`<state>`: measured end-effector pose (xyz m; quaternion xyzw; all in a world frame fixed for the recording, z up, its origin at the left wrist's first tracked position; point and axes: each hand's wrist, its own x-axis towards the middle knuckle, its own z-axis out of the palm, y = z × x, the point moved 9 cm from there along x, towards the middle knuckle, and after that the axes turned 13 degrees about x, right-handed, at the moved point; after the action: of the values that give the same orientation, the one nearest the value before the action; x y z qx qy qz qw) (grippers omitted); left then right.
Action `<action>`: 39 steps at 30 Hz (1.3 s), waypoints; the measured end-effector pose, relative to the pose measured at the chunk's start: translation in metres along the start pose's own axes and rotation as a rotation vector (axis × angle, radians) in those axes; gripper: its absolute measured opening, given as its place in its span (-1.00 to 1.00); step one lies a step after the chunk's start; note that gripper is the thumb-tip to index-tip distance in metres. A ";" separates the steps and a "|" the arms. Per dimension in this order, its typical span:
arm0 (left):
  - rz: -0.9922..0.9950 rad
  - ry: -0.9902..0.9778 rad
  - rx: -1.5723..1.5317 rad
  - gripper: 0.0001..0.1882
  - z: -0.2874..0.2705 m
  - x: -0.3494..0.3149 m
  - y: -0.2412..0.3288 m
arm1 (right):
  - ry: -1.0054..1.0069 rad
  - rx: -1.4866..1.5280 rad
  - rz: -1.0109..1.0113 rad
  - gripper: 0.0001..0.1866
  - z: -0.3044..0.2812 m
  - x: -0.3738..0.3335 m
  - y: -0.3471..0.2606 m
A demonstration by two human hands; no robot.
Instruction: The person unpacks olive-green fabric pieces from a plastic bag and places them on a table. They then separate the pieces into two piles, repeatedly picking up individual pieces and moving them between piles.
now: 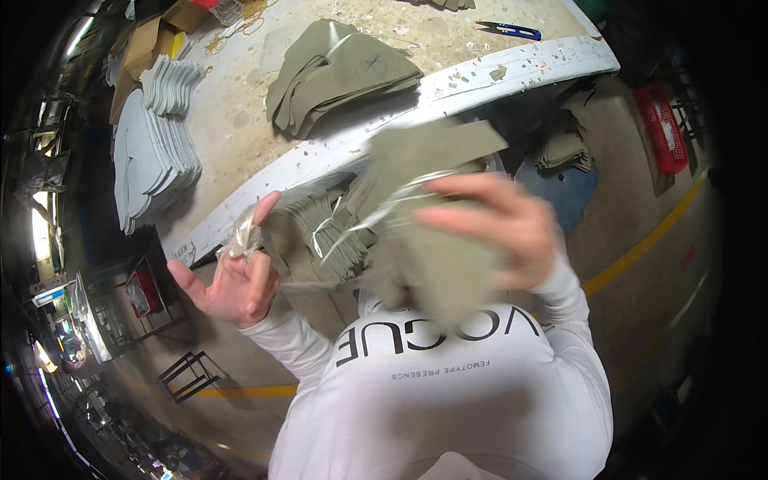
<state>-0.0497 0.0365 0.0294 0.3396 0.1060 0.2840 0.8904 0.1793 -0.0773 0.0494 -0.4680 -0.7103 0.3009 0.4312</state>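
My right hand (508, 228) grips a bundle of olive-green cut pieces (448, 272), blurred by motion, in front of my chest. A white tie strip (392, 202) runs round that bundle. My left hand (236, 284) has its thumb and one finger stretched out, while the other fingers curl round the bunched edge of a clear plastic bag (246, 236). Between my hands, another olive bundle (328, 240) with a white tie appears to lie within the bag. The right-hand bundle partly covers the bag, so its far side is hidden.
A pale worktable (240, 156) strewn with scraps holds a large tied olive stack (344, 76), light grey stacked pieces (156, 160) and blue-handled thread snips (510, 31). On the right stand a blue stool (564, 196) bearing more olive pieces and a red basket (662, 128).
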 end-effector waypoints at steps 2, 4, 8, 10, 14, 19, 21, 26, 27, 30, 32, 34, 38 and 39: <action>-0.007 0.038 0.002 0.34 -0.006 -0.006 -0.001 | -0.227 -0.018 0.066 -0.36 0.068 0.027 0.005; -0.018 0.123 0.056 0.34 -0.016 -0.014 -0.002 | -0.188 0.072 -0.030 -0.28 0.066 0.025 0.004; -0.002 0.064 0.026 0.35 -0.018 -0.025 0.001 | -0.029 0.093 0.105 -0.25 0.024 -0.014 0.042; 0.018 0.129 0.049 0.37 -0.027 -0.026 0.002 | 0.074 -0.148 0.285 -0.33 0.017 -0.036 0.063; 0.001 0.125 0.103 0.37 -0.030 -0.023 0.003 | 0.144 -0.296 0.455 -0.48 0.031 -0.053 0.099; -0.055 0.039 0.117 0.32 -0.027 -0.024 0.000 | 0.471 0.011 0.324 -0.84 -0.046 -0.041 0.108; -0.070 -0.036 0.140 0.32 -0.022 -0.025 -0.003 | 0.675 0.311 0.395 -0.80 -0.082 -0.033 0.116; 0.106 -0.166 0.191 0.44 0.003 -0.037 -0.001 | 0.771 0.662 0.200 -0.75 -0.084 0.006 0.082; 0.117 -0.090 0.178 0.45 0.000 -0.040 -0.002 | 0.828 0.692 0.229 -0.77 -0.086 0.002 0.089; 0.096 0.115 0.165 0.45 -0.019 -0.040 -0.004 | 0.966 0.574 0.393 -0.78 -0.119 -0.026 0.148; 0.052 -0.060 0.135 0.43 -0.015 -0.033 -0.004 | 1.159 0.805 0.199 -0.81 -0.164 -0.076 0.198; 0.009 -0.220 0.163 0.42 -0.013 -0.029 -0.004 | 1.424 0.570 0.164 -0.81 -0.211 -0.156 0.247; -0.012 -0.193 0.195 0.40 -0.026 -0.029 0.001 | 1.842 -0.121 0.734 -0.39 -0.216 -0.304 0.356; -0.011 -0.124 0.200 0.38 -0.032 -0.030 0.002 | 1.972 -0.121 0.856 -0.20 -0.197 -0.331 0.384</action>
<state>-0.0874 0.0377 0.0072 0.4429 0.0804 0.2458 0.8585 0.5738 -0.2324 -0.2913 -0.7346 0.1596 -0.1189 0.6486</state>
